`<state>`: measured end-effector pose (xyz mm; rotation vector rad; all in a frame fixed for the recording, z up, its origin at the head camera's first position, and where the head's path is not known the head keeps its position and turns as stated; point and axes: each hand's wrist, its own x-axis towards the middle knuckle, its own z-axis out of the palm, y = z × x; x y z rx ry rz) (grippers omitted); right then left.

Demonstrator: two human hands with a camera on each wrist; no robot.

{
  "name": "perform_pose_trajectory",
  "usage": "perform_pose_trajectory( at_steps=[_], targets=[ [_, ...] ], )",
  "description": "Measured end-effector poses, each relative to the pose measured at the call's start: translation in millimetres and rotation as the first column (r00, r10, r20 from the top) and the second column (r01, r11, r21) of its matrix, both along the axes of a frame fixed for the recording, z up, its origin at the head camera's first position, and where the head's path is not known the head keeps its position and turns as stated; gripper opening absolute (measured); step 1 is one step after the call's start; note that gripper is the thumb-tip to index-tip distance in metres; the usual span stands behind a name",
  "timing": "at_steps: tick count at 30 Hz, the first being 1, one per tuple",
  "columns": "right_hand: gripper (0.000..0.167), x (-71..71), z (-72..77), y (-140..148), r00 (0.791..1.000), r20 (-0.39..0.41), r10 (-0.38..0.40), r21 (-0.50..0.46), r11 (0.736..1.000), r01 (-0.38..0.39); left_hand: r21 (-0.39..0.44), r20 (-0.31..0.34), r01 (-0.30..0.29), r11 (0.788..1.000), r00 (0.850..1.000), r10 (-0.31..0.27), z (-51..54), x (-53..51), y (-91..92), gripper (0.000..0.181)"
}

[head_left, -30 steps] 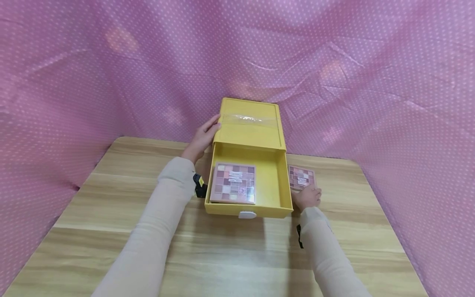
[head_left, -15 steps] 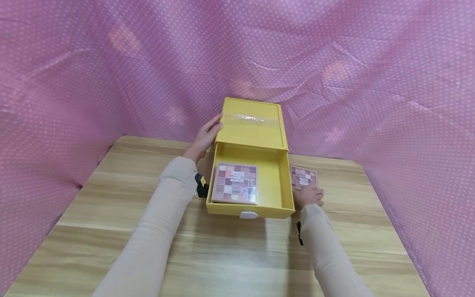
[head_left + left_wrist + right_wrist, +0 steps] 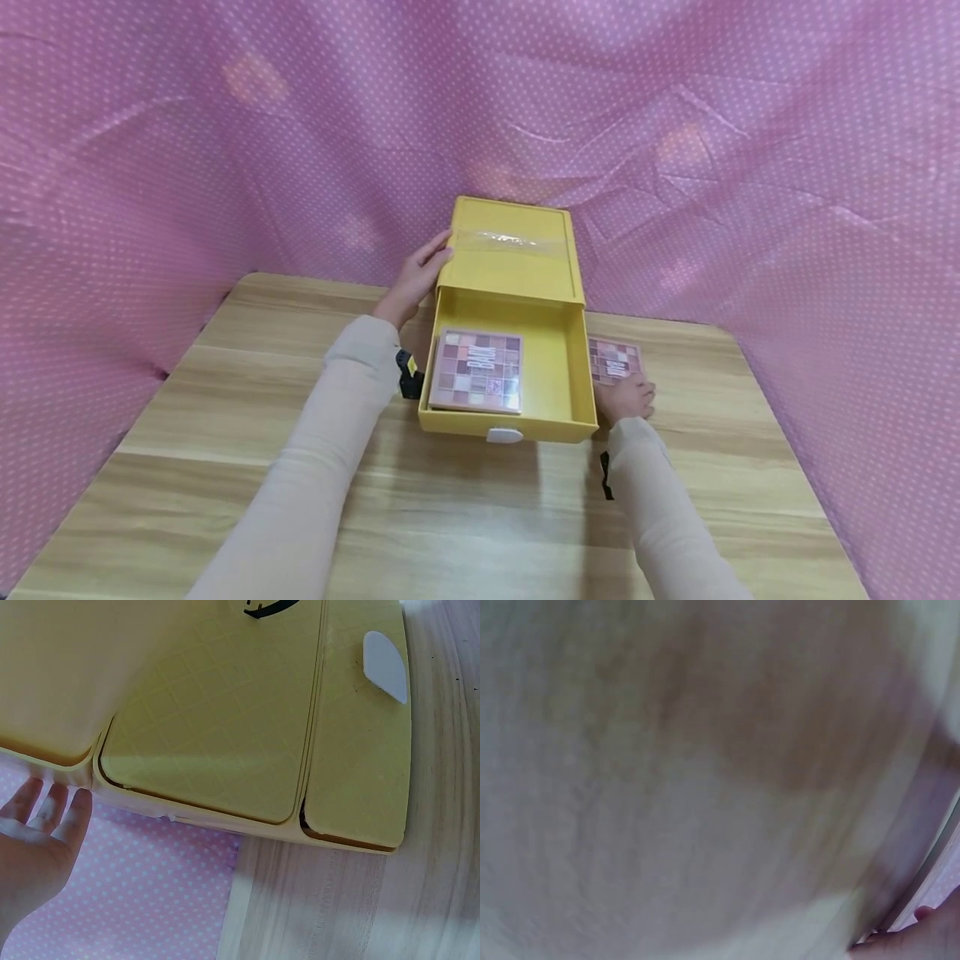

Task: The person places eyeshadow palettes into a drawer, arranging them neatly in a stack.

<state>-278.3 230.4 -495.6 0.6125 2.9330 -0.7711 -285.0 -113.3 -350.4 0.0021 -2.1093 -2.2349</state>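
A yellow drawer box (image 3: 513,271) stands on the table with its drawer (image 3: 551,367) pulled out toward me. Inside the drawer, on the left, lies a pinkish eyeshadow palette (image 3: 477,371) lettered "BACK". My left hand (image 3: 411,287) rests against the box's left side, and its straight fingers (image 3: 71,821) touch the box's edge in the left wrist view. To the right of the drawer, a second eyeshadow palette (image 3: 615,358) is at the table. My right hand (image 3: 624,398) grips its near edge; the drawer wall partly hides the thumb side. Only a bit of that hand shows in the right wrist view.
A wooden table (image 3: 465,525) bears everything. Pink dotted cloth (image 3: 337,125) hangs around its back and sides, close behind the box. A white pull tab (image 3: 505,435) sticks out from the drawer's front.
The head view has shifted a little, so everything sits slightly further right. Both hands keep their places at the box and the second eyeshadow palette.
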Motion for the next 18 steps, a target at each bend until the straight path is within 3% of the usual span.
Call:
perform_pose_trajectory(
  at_steps=[10,18],
  targets=[
    [0.096,6.0,-0.1,9.5,0.997,-0.051,0.066,-0.034,0.997,-0.067,-0.006,0.009,-0.006,1.000,1.000,0.006,-0.5,0.0,2.4,0.045],
    [0.094,11.3,-2.6,16.0,0.985,-0.153,0.075,-0.093,0.992,-0.090,-0.007,0.020,-0.019,1.000,1.000,0.019,-0.9,2.2,1.1,0.044]
  ],
)
